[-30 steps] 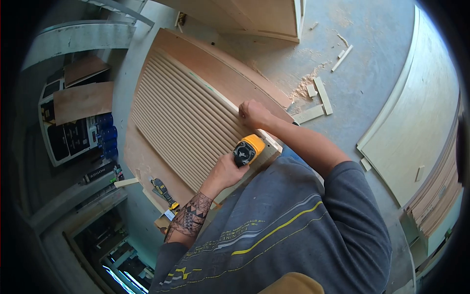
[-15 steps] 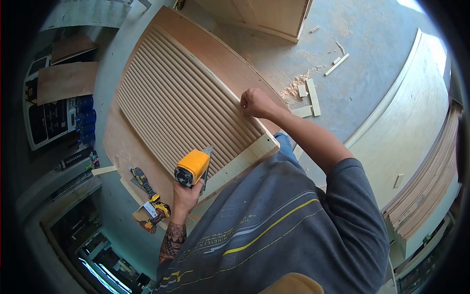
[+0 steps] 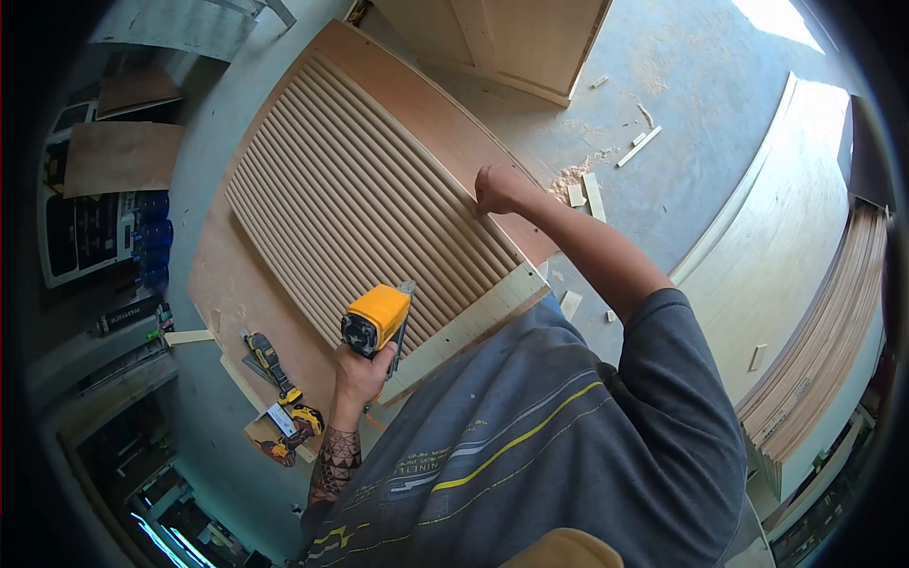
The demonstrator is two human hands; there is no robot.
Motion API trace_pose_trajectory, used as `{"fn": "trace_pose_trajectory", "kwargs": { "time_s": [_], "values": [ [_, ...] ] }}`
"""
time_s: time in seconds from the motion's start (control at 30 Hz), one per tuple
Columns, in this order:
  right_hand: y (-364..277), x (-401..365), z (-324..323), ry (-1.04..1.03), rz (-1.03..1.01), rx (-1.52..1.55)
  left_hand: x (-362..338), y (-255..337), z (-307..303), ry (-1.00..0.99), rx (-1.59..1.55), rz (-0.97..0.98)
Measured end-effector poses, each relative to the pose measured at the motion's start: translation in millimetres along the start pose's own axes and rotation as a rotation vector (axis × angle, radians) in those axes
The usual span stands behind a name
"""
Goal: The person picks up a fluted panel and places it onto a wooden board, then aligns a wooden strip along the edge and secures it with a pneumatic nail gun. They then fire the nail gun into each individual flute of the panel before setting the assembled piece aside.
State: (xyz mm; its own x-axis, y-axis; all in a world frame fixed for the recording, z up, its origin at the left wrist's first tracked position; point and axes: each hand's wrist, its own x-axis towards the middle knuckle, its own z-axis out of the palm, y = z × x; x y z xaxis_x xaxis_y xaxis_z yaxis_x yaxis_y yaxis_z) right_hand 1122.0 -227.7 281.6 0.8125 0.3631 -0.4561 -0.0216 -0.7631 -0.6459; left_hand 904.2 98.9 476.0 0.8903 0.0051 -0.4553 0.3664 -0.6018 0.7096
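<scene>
A panel of parallel rounded wooden slats (image 3: 350,189) lies on a larger brown board. My left hand (image 3: 362,372) is closed around the handle of a yellow and black nail gun (image 3: 379,317). The gun's nose sits over the slats close to the near end strip (image 3: 473,317), a pale wooden board. At the panel's right edge, my right hand (image 3: 500,191) is curled into a fist. Its fingertips are hidden, so whether they pinch anything does not show.
Two yellow and black cordless tools (image 3: 270,364) lie at the brown board's (image 3: 256,275) left edge. Wood offcuts (image 3: 593,196) and shavings litter the floor. A wooden cabinet (image 3: 530,47) stands at the back. Stacked sheets (image 3: 814,341) are at the right.
The whole view has shifted slightly. My right hand remains a fist at the panel edge, and my left hand still holds the nail gun over nearly the same spot.
</scene>
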Motion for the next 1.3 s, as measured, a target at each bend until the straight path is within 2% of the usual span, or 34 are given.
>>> {"fn": "trace_pose_trajectory", "kwargs": {
  "time_s": [0.07, 0.13, 0.23, 0.27, 0.4, 0.53, 0.6, 0.63, 0.73, 0.8, 0.9, 1.0, 1.23, 1.3],
  "values": [
    [-9, 9, -5, -0.041, 0.015, -0.068, 7, 17, 4, -0.050, 0.016, -0.011],
    [-18, 18, -6, 0.136, 0.023, 0.012, 13, 23, 9, -0.093, 0.092, 0.100],
    [-30, 29, -1, 0.251, 0.014, 0.148, 18, 44, 16, -0.137, 0.115, 0.009],
    [-29, 30, 4, 0.253, 0.015, 0.154, 19, 49, 18, -0.161, 0.122, -0.036],
    [-19, 38, 9, 0.223, -0.036, 0.205, 28, 53, 30, -0.179, 0.107, -0.011],
    [-13, 44, 4, 0.129, -0.067, 0.239, 50, 73, 54, -0.262, 0.207, 0.058],
    [-14, 39, 1, 0.119, -0.063, 0.270, 62, 81, 72, -0.273, 0.248, 0.167],
    [-15, 37, 0, 0.110, -0.058, 0.289, 67, 87, 78, -0.332, 0.306, 0.067],
    [-19, 33, 5, 0.162, -0.069, 0.295, 77, 86, 100, -0.333, 0.334, 0.116],
    [-25, 24, 4, 0.159, -0.077, 0.277, 81, 93, 107, -0.386, 0.418, 0.070],
    [-31, 19, 4, 0.204, -0.123, 0.139, 82, 95, 116, -0.359, 0.450, 0.055],
    [-34, 19, 11, 0.255, -0.152, 0.149, 83, 100, 120, -0.344, 0.446, 0.045],
    [-32, 22, 19, 0.235, -0.152, 0.162, 84, 102, 123, -0.341, 0.403, 0.027],
    [-31, 24, 22, 0.340, -0.182, 0.177, 83, 101, 122, -0.340, 0.404, 0.031]
  ]
}}
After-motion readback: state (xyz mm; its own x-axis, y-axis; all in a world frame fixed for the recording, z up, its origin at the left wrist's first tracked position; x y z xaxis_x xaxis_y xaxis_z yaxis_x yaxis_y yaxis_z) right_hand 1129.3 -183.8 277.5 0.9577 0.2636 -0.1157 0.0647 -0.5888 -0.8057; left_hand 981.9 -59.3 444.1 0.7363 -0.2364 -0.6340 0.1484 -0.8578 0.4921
